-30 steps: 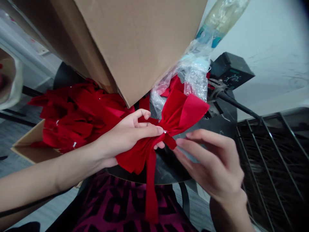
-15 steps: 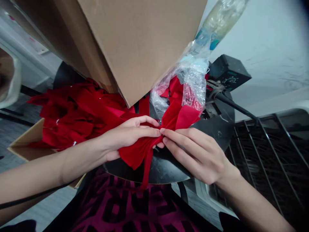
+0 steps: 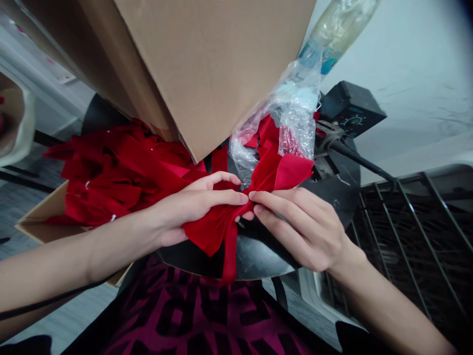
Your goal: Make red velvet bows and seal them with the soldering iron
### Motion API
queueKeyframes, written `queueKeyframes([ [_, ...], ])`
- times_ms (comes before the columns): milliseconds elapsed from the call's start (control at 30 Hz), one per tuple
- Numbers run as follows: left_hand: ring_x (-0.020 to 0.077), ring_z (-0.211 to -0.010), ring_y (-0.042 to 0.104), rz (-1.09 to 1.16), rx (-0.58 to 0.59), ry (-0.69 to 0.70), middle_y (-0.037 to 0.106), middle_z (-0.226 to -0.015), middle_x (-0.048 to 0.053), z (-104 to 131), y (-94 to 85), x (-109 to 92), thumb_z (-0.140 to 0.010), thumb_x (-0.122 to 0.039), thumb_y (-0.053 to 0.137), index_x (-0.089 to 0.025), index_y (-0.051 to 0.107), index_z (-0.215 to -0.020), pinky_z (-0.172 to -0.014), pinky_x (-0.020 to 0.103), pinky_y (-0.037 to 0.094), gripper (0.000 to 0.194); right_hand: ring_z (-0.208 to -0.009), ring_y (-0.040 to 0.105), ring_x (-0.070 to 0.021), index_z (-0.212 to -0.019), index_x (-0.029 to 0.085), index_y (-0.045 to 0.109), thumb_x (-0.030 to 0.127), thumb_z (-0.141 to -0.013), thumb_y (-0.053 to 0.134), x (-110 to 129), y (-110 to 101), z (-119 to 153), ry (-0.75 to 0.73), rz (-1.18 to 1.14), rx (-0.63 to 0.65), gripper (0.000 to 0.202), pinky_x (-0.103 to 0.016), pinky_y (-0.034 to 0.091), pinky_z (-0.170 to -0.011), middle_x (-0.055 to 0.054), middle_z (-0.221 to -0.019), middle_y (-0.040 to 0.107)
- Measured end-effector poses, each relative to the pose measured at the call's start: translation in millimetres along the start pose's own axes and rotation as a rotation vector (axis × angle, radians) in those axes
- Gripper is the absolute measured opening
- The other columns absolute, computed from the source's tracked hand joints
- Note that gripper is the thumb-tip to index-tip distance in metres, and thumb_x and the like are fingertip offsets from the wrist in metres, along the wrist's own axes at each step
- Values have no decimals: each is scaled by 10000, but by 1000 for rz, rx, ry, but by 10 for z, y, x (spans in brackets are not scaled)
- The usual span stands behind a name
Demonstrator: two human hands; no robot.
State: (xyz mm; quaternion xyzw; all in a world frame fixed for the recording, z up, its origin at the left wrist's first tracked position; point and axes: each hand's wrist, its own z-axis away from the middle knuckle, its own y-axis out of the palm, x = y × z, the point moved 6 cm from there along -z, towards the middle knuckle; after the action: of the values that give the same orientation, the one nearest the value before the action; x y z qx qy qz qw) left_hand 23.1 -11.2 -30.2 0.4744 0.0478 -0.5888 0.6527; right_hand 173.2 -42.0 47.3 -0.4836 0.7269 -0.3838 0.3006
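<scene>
A red velvet bow hangs between my two hands, gathered tight at its middle, with one narrow tail dropping below. My left hand is closed around its left side, thumb at the gathered centre. The fingertips of my right hand pinch the same centre from the right; what they grip there besides cloth is hidden. The bow's brighter right end fans out above my right hand. To the left lies a heap of red velvet bows, some with small white ties at the middle.
A large cardboard box stands at the back of the round black table. Clear plastic bags with red pieces lie at its right, near a black control box. A wire rack stands at far right.
The bow and both hands have shifted very slightly; its right end has spread up and right, and the lower tail has turned to show more width. My grip stays at the centre.
</scene>
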Motion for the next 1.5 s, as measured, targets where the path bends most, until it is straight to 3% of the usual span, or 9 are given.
queueKeyframes([
  [300,119,-690,714,22,40,-12,742,-796,42,-24,19,83,-900,-125,762,-191,599,-989,-661,179,572,198,-902,743,-241,-951,152,680,60,-1011,541,3,-4,42,-55,61,-19,178,-391,645,-694,-189,-1119,797],
  [533,152,-717,740,-93,17,151,704,-728,-30,-7,11,-63,-837,-117,845,-249,473,-1017,-685,228,580,434,-939,758,-280,-1001,117,664,48,-980,619,-24,8,-15,24,46,36,85,-416,633,-707,-246,-1239,762],
  [767,161,-729,753,-154,14,142,684,-710,-57,3,-7,-112,-847,-128,836,-264,433,-1010,-689,247,588,455,-951,765,-323,-1028,41,684,41,-986,600,3,-34,-38,4,27,142,94,-462,637,-770,-284,-1241,749],
  [1000,130,-663,756,-306,41,155,599,-591,-124,32,16,-140,-776,-87,860,-271,426,-978,-686,191,569,512,-1079,725,-230,-1166,71,668,73,-1032,566,-108,-29,-36,187,-217,264,169,-373,591,-961,-157,-1241,755],
  [1267,149,-675,741,-547,124,298,650,-665,-87,17,37,-194,-773,-139,850,-280,419,-1037,-640,214,552,524,-885,695,-188,-1057,146,711,229,-1012,679,-231,10,-81,265,-302,282,100,-357,534,-829,-70,-1076,779],
  [1367,125,-644,700,-612,130,388,612,-687,-91,36,60,-248,-769,-125,830,-280,435,-1045,-604,200,540,506,-974,636,-224,-1044,199,726,277,-1030,654,-265,18,-113,277,-236,290,107,-397,470,-871,-44,-1169,780],
  [1500,123,-645,676,-765,132,489,604,-744,-73,94,107,-313,-777,-156,817,-284,467,-1067,-620,219,570,472,-1026,655,-232,-999,241,718,317,-984,737,-346,50,-151,354,-242,317,80,-430,378,-936,-5,-986,773],
])
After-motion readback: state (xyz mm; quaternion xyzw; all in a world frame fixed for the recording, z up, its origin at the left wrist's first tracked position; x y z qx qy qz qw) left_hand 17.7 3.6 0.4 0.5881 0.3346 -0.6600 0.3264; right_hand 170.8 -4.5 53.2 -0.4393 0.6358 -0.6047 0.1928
